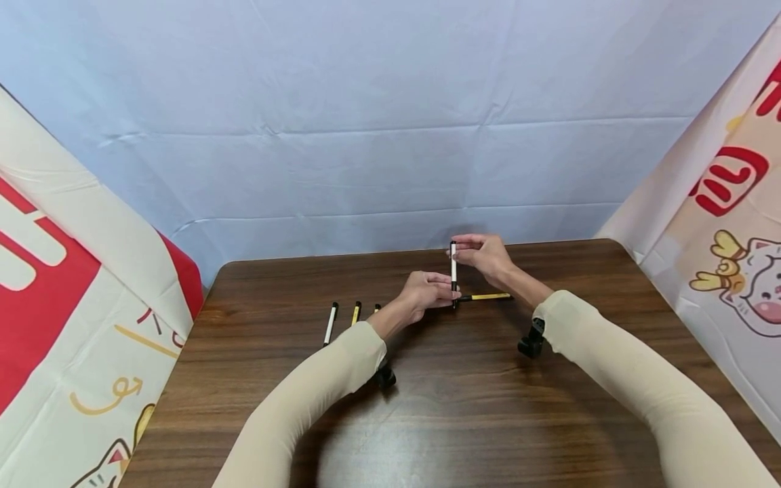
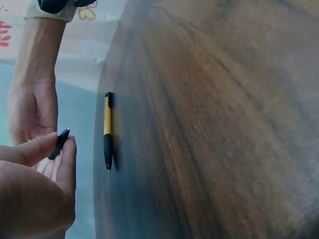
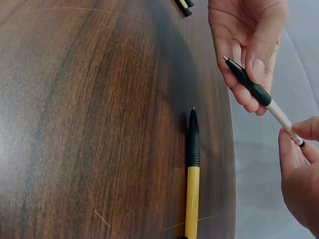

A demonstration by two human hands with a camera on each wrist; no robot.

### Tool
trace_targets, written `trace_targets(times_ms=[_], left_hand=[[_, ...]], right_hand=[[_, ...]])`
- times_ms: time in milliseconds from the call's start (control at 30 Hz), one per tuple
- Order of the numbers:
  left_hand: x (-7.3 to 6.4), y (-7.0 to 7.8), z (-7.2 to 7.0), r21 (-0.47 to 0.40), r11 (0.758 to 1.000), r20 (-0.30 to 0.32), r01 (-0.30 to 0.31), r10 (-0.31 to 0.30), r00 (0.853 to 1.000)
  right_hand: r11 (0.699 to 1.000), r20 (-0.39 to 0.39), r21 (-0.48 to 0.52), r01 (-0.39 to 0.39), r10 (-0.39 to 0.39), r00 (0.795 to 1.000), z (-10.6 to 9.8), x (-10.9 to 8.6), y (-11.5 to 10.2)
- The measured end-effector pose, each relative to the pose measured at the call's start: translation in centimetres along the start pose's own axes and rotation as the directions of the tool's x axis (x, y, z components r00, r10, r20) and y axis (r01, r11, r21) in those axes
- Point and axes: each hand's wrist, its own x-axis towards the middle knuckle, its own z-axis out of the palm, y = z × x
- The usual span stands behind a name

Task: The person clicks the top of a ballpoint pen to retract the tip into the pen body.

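Observation:
Between my two hands a white pen (image 1: 453, 264) with black ends stands nearly upright, its tip pointing down. My left hand (image 1: 422, 293) pinches its black grip between thumb and fingers, and the bare point sticks out in the right wrist view below the black grip (image 3: 253, 88). Higher up, my right hand (image 1: 483, 256) pinches the white barrel near the black top end. A yellow pen (image 1: 488, 297) with black ends lies on the table just right of the held pen; its writing point is out in the right wrist view.
Left of my left arm lie a white pen (image 1: 330, 325), a yellow pen (image 1: 356, 313) and another pen (image 1: 377, 308) partly hidden by the wrist. The brown wooden table (image 1: 476, 407) ends at a pale cloth backdrop (image 1: 366, 169). Printed cloths (image 1: 732, 203) hang at both sides.

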Motion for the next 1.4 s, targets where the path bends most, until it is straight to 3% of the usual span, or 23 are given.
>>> trace_targets(times_ms=[400, 633, 1000, 1400], left_hand=[[-0.8, -0.7, -0.7, -0.066, 0.998, 0.024, 0.015, -0.013, 1.0], [-1.4, -0.6, -1.1, -0.068, 0.998, 0.014, 0.014, -0.013, 1.0], [-1.6, -0.7, -1.2, -0.09, 0.996, 0.017, 0.017, -0.016, 1.0], [-1.8, -0.6, -1.3, -0.107, 0.994, -0.002, 0.03, -0.031, 1.0]], right_hand=[[0.989, 0.091, 0.12, -0.09, 0.079, 0.993, 0.6, 0.2, 0.2], [0.974, 0.12, 0.201, -0.104, 0.081, 0.989, 1.0, 0.2, 0.5], [0.969, 0.127, 0.19, -0.158, 0.135, 0.983, 1.5, 0.1, 0.7], [0.975, 0.126, 0.161, -0.154, 0.134, 0.983, 1.9, -0.1, 1.0]])
